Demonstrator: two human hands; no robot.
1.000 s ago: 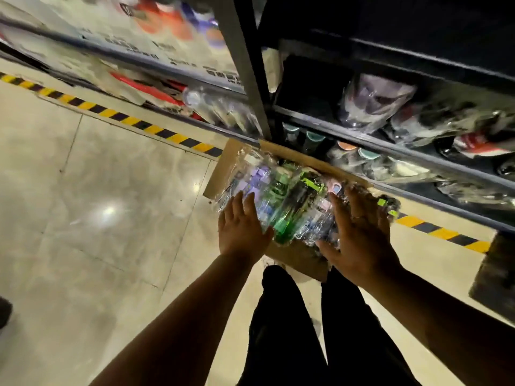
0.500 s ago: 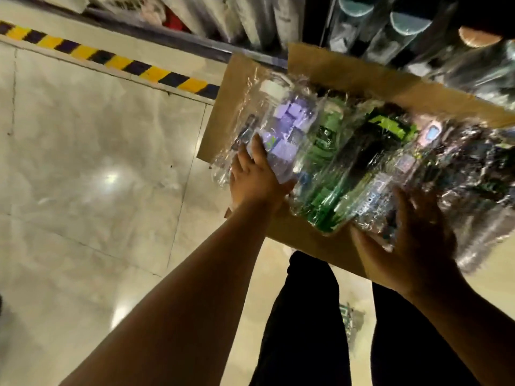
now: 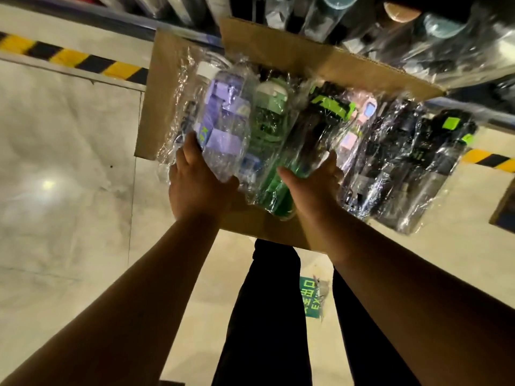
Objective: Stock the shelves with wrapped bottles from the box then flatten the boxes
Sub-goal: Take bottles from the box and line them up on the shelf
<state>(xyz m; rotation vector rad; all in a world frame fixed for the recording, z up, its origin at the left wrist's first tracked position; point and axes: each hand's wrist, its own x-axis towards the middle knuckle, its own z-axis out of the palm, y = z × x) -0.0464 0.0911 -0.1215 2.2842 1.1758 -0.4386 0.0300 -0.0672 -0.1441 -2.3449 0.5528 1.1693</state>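
Observation:
An open cardboard box stands on the floor against the shelf. Several plastic-wrapped bottles lie across its top. My left hand grips the base of the purple-labelled wrapped bottle at the left of the pile. My right hand holds the lower end of the green wrapped bottle in the middle, fingers reaching under the wrap. More wrapped bottles, dark with lime-green caps, lie to the right, untouched. The fingertips of both hands are hidden under the bottles.
The bottom shelf behind the box holds wrapped bottles. A yellow-and-black floor stripe runs along the shelf base. My dark-trousered legs stand just behind the box. A green floor sticker lies between them. Shiny tiled floor spreads left.
My right hand has shifted left from the dark bottles to the green bottle. The view has moved closer and lower over the box. My left hand stays on the purple bottle.

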